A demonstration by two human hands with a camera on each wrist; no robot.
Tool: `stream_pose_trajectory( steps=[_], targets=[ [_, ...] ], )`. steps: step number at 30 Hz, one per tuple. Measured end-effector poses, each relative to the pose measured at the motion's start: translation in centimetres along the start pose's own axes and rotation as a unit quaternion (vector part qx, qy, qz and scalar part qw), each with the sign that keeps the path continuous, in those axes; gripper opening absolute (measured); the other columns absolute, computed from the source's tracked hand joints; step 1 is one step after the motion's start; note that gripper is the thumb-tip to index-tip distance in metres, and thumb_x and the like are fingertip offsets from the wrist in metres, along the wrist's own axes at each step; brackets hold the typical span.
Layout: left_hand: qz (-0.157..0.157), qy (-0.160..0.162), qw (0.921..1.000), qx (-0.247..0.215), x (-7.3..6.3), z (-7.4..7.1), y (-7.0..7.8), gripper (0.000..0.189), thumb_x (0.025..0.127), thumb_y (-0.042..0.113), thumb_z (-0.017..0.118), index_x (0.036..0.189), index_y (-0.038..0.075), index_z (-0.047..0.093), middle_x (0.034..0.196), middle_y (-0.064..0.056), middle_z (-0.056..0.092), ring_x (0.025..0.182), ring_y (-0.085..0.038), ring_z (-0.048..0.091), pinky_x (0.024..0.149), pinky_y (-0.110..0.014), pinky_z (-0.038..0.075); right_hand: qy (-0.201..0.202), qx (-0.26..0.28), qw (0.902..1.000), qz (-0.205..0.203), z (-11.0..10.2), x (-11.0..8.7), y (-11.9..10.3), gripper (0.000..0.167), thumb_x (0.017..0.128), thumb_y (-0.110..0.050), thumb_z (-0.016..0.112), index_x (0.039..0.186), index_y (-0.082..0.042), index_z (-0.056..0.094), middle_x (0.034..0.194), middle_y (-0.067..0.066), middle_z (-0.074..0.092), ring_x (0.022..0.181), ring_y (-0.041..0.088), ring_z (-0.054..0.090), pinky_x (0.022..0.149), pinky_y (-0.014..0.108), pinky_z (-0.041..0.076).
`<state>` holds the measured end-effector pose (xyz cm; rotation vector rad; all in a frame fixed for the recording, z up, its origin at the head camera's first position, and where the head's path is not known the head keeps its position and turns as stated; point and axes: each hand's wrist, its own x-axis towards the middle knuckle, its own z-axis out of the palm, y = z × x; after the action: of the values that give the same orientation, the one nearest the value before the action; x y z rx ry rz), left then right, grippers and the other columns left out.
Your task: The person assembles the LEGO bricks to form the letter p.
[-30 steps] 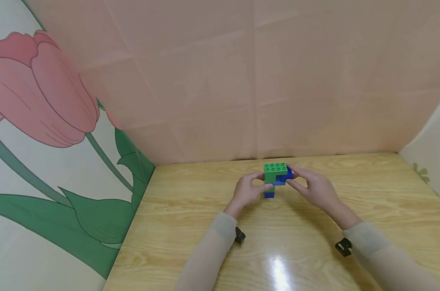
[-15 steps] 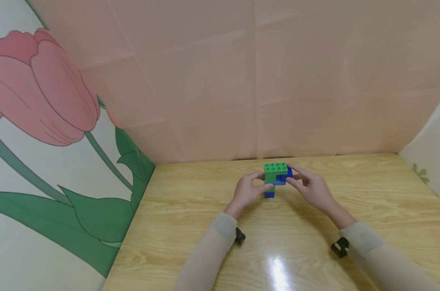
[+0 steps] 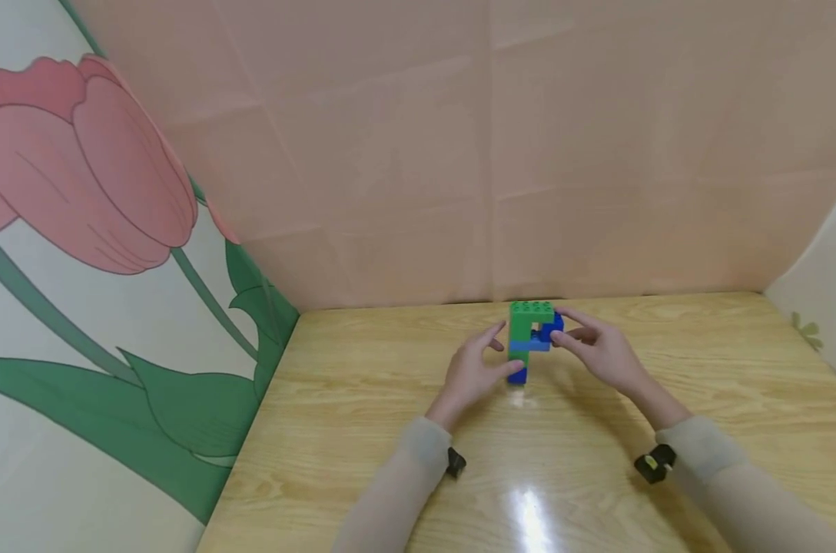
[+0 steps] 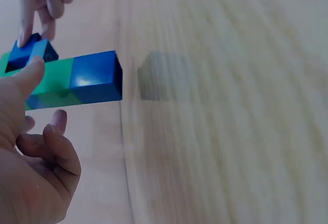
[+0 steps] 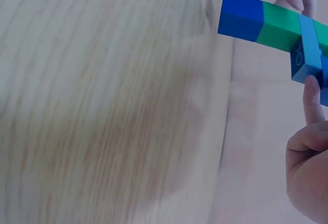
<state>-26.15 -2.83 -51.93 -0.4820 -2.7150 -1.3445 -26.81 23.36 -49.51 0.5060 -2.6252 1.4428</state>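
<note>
A P-shaped build of toy building bricks (image 3: 519, 330) stands upright near the table's far edge, green on top with light blue across the middle. Its dark blue bottom brick (image 4: 95, 78) appears slightly above the tabletop, apart from its reflection. My right hand (image 3: 608, 355) pinches the dark blue brick (image 3: 553, 327) on the right side between thumb and fingers. On the left, my left hand (image 3: 469, 376) has its thumb against the lower column, while its other fingers spread away from the bricks. Only part of the build shows in the right wrist view.
The wooden table (image 3: 363, 384) ends at a pinkish cloth backdrop (image 3: 390, 192) close behind the bricks. A tulip-printed cloth (image 3: 114, 307) hangs at the left, and a pale cloth (image 3: 833, 292) at the right. Dark wrist cameras (image 3: 655, 463) sit at both cuffs.
My left hand's fingers have loosened from the column, and its thumb sits lower on it. The build has shifted slightly right, still pinched by my right hand.
</note>
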Motion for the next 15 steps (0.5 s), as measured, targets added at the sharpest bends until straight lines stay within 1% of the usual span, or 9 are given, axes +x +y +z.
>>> stream_pose_trajectory(
  steps=[2, 4, 6, 8, 9, 10, 12, 13, 15],
  targets=[
    [0.019, -0.005, 0.9996, 0.019, -0.2, 0.08, 0.12, 0.079, 0.093, 0.05, 0.076, 0.16, 0.041, 0.036, 0.111, 0.013, 0.068, 0.112, -0.019, 0.064, 0.098, -0.042, 0.05, -0.001, 0.012, 0.9999, 0.006, -0.17, 0.0, 0.1, 0.057, 0.105, -0.037, 0.065, 0.157, -0.022, 0.048, 0.105, 0.011, 0.078, 0.096, 0.02, 0.073, 0.071, 0.031, 0.051],
    [0.042, -0.007, 0.9981, 0.045, -0.3, 0.15, 0.12, 0.078, 0.096, 0.047, 0.073, 0.162, 0.038, 0.033, 0.108, 0.013, 0.067, 0.105, -0.017, 0.065, 0.091, -0.035, 0.051, -0.003, 0.029, 0.9995, 0.013, -0.25, -0.01, 0.09, 0.057, 0.105, -0.037, 0.064, 0.157, -0.022, 0.048, 0.105, 0.012, 0.078, 0.098, 0.021, 0.074, 0.073, 0.031, 0.052],
    [0.06, -0.005, 0.9954, 0.074, -0.36, 0.2, 0.11, 0.077, 0.098, 0.046, 0.071, 0.163, 0.033, 0.033, 0.104, 0.014, 0.065, 0.096, -0.013, 0.064, 0.082, -0.028, 0.05, -0.001, 0.04, 0.999, 0.021, -0.17, -0.02, -0.05, 0.057, 0.105, -0.038, 0.064, 0.157, -0.021, 0.048, 0.104, 0.012, 0.078, 0.099, 0.022, 0.074, 0.072, 0.031, 0.051],
    [0.069, -0.004, 0.9929, 0.097, -0.39, 0.19, 0.12, 0.075, 0.099, 0.045, 0.069, 0.163, 0.026, 0.035, 0.103, 0.014, 0.065, 0.089, -0.01, 0.062, 0.074, -0.024, 0.047, -0.001, 0.043, 0.9988, 0.024, -0.02, -0.04, -0.3, 0.057, 0.105, -0.038, 0.064, 0.156, -0.018, 0.049, 0.103, 0.013, 0.078, 0.098, 0.026, 0.074, 0.067, 0.031, 0.05],
    [0.069, -0.006, 0.9923, 0.102, -0.41, 0.18, 0.13, 0.074, 0.1, 0.045, 0.069, 0.163, 0.025, 0.035, 0.102, 0.014, 0.065, 0.087, -0.009, 0.06, 0.072, -0.023, 0.046, -0.003, 0.042, 0.9988, 0.026, 0.08, -0.03, -0.39, 0.057, 0.105, -0.039, 0.063, 0.156, -0.017, 0.049, 0.102, 0.013, 0.078, 0.096, 0.027, 0.075, 0.064, 0.031, 0.049],
    [0.068, -0.009, 0.9921, 0.105, -0.45, 0.15, 0.17, 0.074, 0.1, 0.045, 0.068, 0.163, 0.024, 0.036, 0.101, 0.015, 0.064, 0.085, -0.008, 0.059, 0.07, -0.022, 0.045, -0.006, 0.04, 0.9987, 0.03, 0.14, -0.01, -0.45, 0.058, 0.105, -0.04, 0.063, 0.156, -0.016, 0.049, 0.101, 0.013, 0.078, 0.091, 0.027, 0.074, 0.06, 0.031, 0.048],
    [0.06, -0.018, 0.9925, 0.105, -0.55, 0.08, 0.28, 0.074, 0.1, 0.046, 0.068, 0.162, 0.022, 0.037, 0.099, 0.016, 0.064, 0.082, -0.007, 0.058, 0.068, -0.023, 0.045, -0.017, 0.03, 0.9987, 0.037, 0.25, 0.08, -0.45, 0.059, 0.105, -0.042, 0.062, 0.156, -0.015, 0.048, 0.101, 0.015, 0.077, 0.07, 0.021, 0.069, 0.051, 0.031, 0.043],
    [0.052, -0.025, 0.9934, 0.099, -0.58, 0.06, 0.31, 0.074, 0.1, 0.046, 0.068, 0.162, 0.021, 0.038, 0.098, 0.016, 0.064, 0.081, -0.007, 0.057, 0.067, -0.023, 0.045, -0.022, 0.028, 0.9984, 0.044, 0.28, 0.13, -0.47, 0.06, 0.105, -0.044, 0.061, 0.156, -0.014, 0.048, 0.101, 0.016, 0.077, 0.066, 0.022, 0.065, 0.049, 0.031, 0.041],
    [0.038, -0.042, 0.9948, 0.085, -0.63, 0.01, 0.39, 0.075, 0.099, 0.046, 0.07, 0.162, 0.019, 0.039, 0.096, 0.018, 0.063, 0.077, -0.006, 0.056, 0.067, -0.024, 0.045, -0.037, 0.021, 0.9976, 0.054, 0.32, 0.27, -0.31, 0.062, 0.106, -0.046, 0.059, 0.156, -0.012, 0.047, 0.101, 0.018, 0.076, 0.067, 0.025, 0.063, 0.05, 0.032, 0.041]
  ],
)
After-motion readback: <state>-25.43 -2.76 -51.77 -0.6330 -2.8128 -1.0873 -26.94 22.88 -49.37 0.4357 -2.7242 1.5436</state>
